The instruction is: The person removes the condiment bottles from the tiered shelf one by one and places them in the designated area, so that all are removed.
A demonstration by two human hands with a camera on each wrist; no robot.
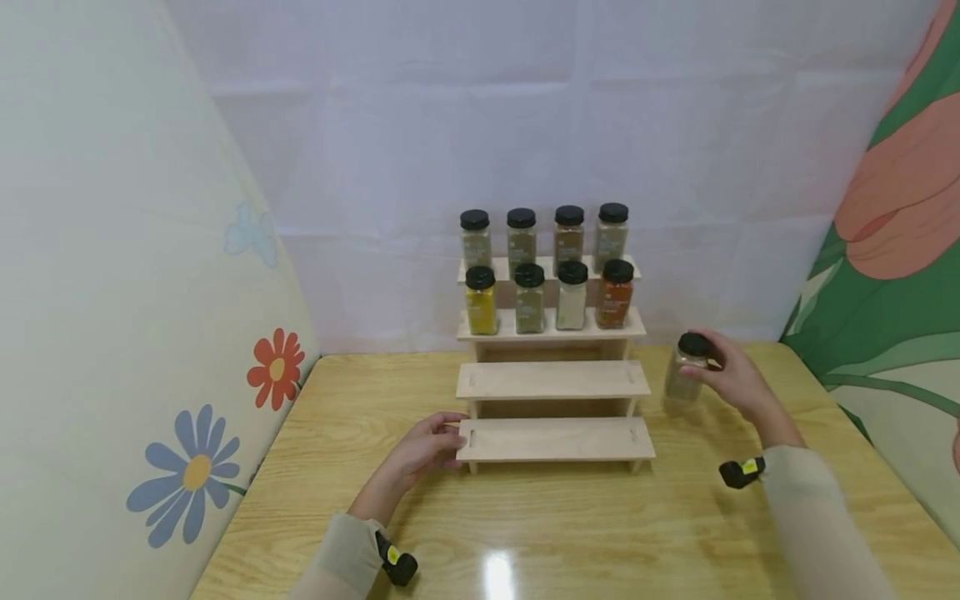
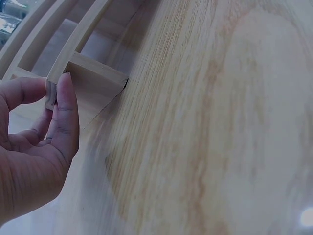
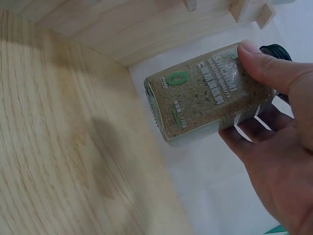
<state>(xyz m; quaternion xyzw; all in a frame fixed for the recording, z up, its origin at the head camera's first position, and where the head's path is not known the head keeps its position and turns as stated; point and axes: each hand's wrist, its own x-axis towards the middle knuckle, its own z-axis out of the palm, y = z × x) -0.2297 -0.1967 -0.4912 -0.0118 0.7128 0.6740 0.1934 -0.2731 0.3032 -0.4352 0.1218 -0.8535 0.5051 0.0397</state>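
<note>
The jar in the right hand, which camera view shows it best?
The right wrist view: the jar looms large, its label and brown contents plain. The head view shows it small, in the right hand; the left wrist misses it.

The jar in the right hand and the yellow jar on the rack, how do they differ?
The held jar looks brownish and speckled; the yellow jar looks plain yellow. The right hand grips the held jar; the yellow jar stands on the rack. Both have black lids.
</note>
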